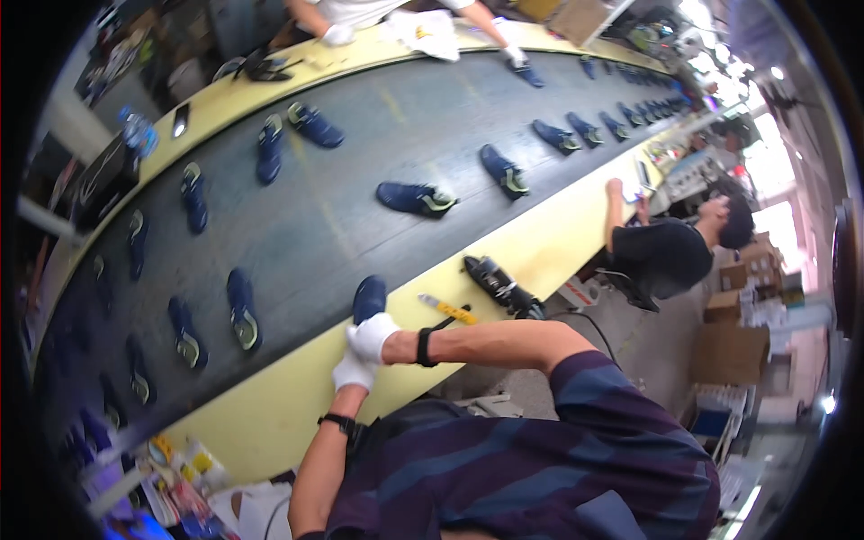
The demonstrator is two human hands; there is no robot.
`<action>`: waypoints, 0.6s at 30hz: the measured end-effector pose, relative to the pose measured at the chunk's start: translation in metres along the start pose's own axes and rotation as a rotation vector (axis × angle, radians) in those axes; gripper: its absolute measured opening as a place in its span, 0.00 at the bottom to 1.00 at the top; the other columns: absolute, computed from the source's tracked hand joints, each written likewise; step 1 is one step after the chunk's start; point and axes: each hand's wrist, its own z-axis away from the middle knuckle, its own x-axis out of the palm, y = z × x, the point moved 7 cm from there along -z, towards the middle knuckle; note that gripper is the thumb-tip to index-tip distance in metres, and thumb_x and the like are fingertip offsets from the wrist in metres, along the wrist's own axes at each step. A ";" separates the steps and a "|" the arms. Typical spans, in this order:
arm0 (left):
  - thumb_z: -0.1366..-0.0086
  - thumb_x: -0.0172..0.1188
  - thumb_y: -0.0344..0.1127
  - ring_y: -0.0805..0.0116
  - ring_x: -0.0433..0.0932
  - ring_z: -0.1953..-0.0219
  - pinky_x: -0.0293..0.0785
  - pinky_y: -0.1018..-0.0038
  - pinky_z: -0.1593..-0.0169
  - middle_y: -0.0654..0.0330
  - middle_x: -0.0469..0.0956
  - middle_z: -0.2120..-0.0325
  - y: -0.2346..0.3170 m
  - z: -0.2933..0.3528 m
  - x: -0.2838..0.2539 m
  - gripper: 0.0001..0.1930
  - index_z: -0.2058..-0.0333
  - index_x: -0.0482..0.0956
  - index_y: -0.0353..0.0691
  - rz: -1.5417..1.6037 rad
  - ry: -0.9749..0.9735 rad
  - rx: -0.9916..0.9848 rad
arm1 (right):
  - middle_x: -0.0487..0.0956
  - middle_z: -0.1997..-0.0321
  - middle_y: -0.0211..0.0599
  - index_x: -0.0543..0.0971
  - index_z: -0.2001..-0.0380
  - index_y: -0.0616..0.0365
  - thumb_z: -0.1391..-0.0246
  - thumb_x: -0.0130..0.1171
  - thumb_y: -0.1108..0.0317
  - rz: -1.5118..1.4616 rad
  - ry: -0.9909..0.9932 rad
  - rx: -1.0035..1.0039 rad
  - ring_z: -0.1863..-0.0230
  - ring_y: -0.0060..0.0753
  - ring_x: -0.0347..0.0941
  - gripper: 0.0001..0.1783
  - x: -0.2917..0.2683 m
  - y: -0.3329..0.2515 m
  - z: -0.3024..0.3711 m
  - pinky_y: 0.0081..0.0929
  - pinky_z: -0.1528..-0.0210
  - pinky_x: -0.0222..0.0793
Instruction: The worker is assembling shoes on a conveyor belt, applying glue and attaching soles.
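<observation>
Both my hands wear white gloves and are close together at the near yellow edge of the conveyor table. A dark blue shoe (369,299) points its toe away from me, with its heel part covered by the gloves. My right hand (372,339) is closed on the shoe from above, over its rear part. Just below, my left hand (354,371) wraps round the heel end, its fingers partly hidden by the right glove. To the right lie a yellow-handled marker or cutter-like tool (447,309) and a black handheld power tool (502,286).
A dark conveyor belt (342,216) carries several blue shoes (416,199) in two rows. Across it, a co-worker's gloved hand (515,56) touches a shoe. Another person (666,252) sits at the right. A phone (181,120) and a bottle (138,131) stand on the far ledge.
</observation>
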 end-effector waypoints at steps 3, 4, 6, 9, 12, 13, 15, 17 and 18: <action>0.29 0.50 0.54 0.45 0.78 0.39 0.77 0.56 0.40 0.46 0.77 0.39 -0.017 -0.002 0.018 0.32 0.30 0.63 0.49 -0.165 -0.113 -0.134 | 0.87 0.60 0.53 0.82 0.56 0.61 0.36 0.52 0.62 0.159 0.006 -0.097 0.61 0.55 0.86 0.16 0.005 -0.017 0.003 0.52 0.63 0.81; 0.29 0.50 0.54 0.45 0.78 0.39 0.77 0.56 0.40 0.46 0.77 0.39 -0.018 -0.005 0.022 0.32 0.30 0.63 0.49 -0.169 -0.109 -0.108 | 0.87 0.61 0.52 0.82 0.56 0.60 0.38 0.54 0.64 0.204 -0.014 -0.086 0.61 0.54 0.87 0.14 -0.001 -0.020 0.004 0.51 0.64 0.81; 0.28 0.49 0.52 0.46 0.79 0.39 0.77 0.57 0.40 0.47 0.77 0.38 -0.017 -0.006 0.030 0.30 0.31 0.66 0.48 -0.300 -0.184 -0.027 | 0.87 0.66 0.50 0.82 0.60 0.60 0.43 0.60 0.68 0.231 0.033 -0.095 0.66 0.53 0.87 0.11 0.000 -0.025 0.005 0.48 0.70 0.80; 0.27 0.49 0.50 0.47 0.79 0.41 0.77 0.57 0.41 0.48 0.78 0.39 -0.011 -0.012 0.029 0.27 0.33 0.69 0.48 -0.261 -0.208 -0.067 | 0.86 0.68 0.46 0.80 0.60 0.58 0.44 0.61 0.65 0.240 0.108 -0.223 0.65 0.53 0.87 0.11 0.003 -0.014 0.010 0.49 0.72 0.79; 0.27 0.49 0.48 0.45 0.80 0.43 0.78 0.55 0.44 0.47 0.80 0.43 -0.008 -0.012 0.025 0.25 0.34 0.68 0.49 -0.186 -0.124 -0.039 | 0.82 0.76 0.52 0.77 0.67 0.62 0.43 0.56 0.66 0.043 0.336 -0.217 0.73 0.58 0.84 0.09 -0.006 -0.002 0.026 0.51 0.73 0.77; 0.27 0.50 0.48 0.44 0.81 0.44 0.79 0.55 0.45 0.46 0.81 0.44 0.001 -0.012 0.021 0.25 0.34 0.67 0.49 -0.139 -0.100 -0.026 | 0.82 0.76 0.53 0.77 0.67 0.62 0.42 0.56 0.67 0.021 0.366 -0.177 0.73 0.58 0.84 0.08 -0.009 0.005 0.033 0.51 0.74 0.77; 0.27 0.51 0.48 0.42 0.82 0.46 0.79 0.52 0.47 0.46 0.81 0.45 0.003 -0.012 0.023 0.24 0.36 0.66 0.49 -0.103 -0.100 0.006 | 0.82 0.76 0.52 0.77 0.67 0.61 0.43 0.56 0.68 0.029 0.409 -0.156 0.74 0.58 0.84 0.07 -0.008 0.006 0.040 0.51 0.74 0.77; 0.27 0.52 0.48 0.41 0.83 0.48 0.79 0.51 0.49 0.47 0.82 0.47 0.007 -0.012 0.019 0.23 0.37 0.67 0.48 -0.093 -0.043 0.008 | 0.82 0.76 0.52 0.76 0.67 0.61 0.42 0.55 0.68 -0.013 0.486 -0.142 0.74 0.57 0.83 0.07 -0.011 0.007 0.049 0.50 0.75 0.78; 0.27 0.52 0.49 0.40 0.83 0.49 0.79 0.50 0.50 0.46 0.83 0.49 0.010 -0.010 0.016 0.23 0.39 0.66 0.48 -0.082 -0.024 -0.007 | 0.81 0.74 0.51 0.76 0.67 0.61 0.41 0.55 0.68 -0.047 0.535 -0.140 0.75 0.56 0.83 0.07 -0.013 0.008 0.055 0.50 0.76 0.78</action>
